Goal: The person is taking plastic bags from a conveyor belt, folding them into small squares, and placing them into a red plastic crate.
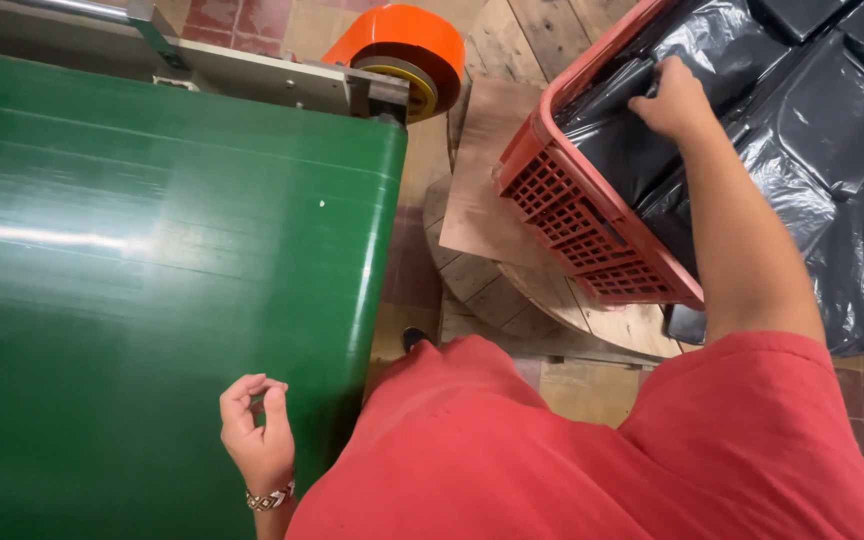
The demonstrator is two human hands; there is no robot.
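Head view: right hand (pixel 672 100) grips black plastic bag (pixel 832 110) inside red crate (pixel 572 215); left hand (pixel 255 425) loosely curled, empty, over green belt (pixel 152 250) left of crate.

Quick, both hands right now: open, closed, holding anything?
Left hand: empty, fingers loosely curled, over the green belt.
Right hand: in the red crate, closed on a black bag.

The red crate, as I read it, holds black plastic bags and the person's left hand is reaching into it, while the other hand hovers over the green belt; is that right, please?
Not quite: the head view shows the right hand reaching into the red crate among the black plastic bags. The left hand is the one over the green belt.
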